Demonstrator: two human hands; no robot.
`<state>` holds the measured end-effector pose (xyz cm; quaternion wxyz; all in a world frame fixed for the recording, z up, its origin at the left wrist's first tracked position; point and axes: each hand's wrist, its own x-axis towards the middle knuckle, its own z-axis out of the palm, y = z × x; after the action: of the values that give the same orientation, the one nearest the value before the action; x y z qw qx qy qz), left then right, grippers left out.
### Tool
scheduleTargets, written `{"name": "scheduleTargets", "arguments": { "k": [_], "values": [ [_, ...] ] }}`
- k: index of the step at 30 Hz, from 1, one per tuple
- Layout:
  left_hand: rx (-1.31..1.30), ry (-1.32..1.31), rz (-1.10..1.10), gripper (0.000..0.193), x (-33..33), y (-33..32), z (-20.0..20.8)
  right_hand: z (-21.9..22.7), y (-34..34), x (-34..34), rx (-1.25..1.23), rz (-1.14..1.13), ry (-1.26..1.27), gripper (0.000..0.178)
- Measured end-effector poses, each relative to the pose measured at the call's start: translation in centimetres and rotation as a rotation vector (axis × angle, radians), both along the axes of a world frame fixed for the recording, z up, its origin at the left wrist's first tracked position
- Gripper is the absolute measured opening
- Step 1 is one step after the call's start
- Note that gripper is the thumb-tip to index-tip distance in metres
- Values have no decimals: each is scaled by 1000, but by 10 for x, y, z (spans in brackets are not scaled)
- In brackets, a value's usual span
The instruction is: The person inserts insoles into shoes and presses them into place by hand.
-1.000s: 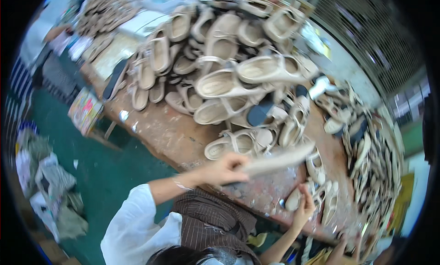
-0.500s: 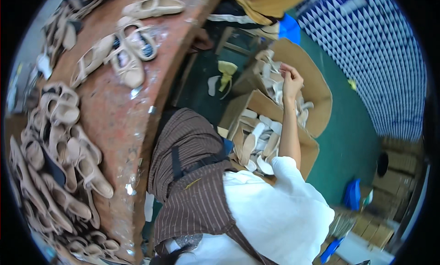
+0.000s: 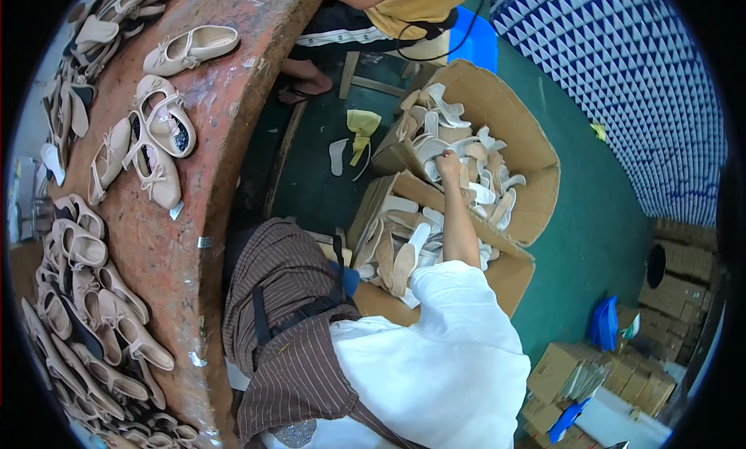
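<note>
My right hand (image 3: 448,166) reaches down into the farther cardboard box (image 3: 536,169), which is filled with loose white and tan insoles (image 3: 491,158). Its fingers are curled in among the insoles, and whatever they hold is hidden. My forearm passes over the nearer cardboard box (image 3: 505,282), full of similar insoles (image 3: 404,262). My left hand is not in view. At my left, a worn reddish table (image 3: 198,111) carries beige flat shoes with bows (image 3: 159,173), some of them with dark patterned linings.
Many more beige shoes (image 3: 101,317) pile up along the table's left side. Another person's foot (image 3: 311,82) is by a wooden stool frame (image 3: 348,72). A yellow scrap (image 3: 362,124) and a white insole (image 3: 337,156) lie on the green floor. Cartons (image 3: 563,367) stand at lower right.
My right hand has dropped from above the boxes into the farther box's insoles. The view has shifted, so the table and its shoes sit further left.
</note>
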<state>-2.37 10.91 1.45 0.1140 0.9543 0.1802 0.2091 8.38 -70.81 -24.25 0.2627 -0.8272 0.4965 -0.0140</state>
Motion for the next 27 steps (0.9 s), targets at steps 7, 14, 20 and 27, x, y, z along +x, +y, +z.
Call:
{"name": "scheduleTargets", "arguments": {
  "k": [7,14,20,27],
  "values": [
    [114,6,244,47,-65,56,24,-61,-60,88,-83,269,296,82],
    [217,20,437,53,-137,150,106,-130,-116,163,-310,524,421,98],
    [276,-5,538,57,-160,177,201,-226,-168,166,-487,773,482,40],
    [152,124,709,68,-202,198,261,-237,-140,127,-502,696,282,31]
  ]
}}
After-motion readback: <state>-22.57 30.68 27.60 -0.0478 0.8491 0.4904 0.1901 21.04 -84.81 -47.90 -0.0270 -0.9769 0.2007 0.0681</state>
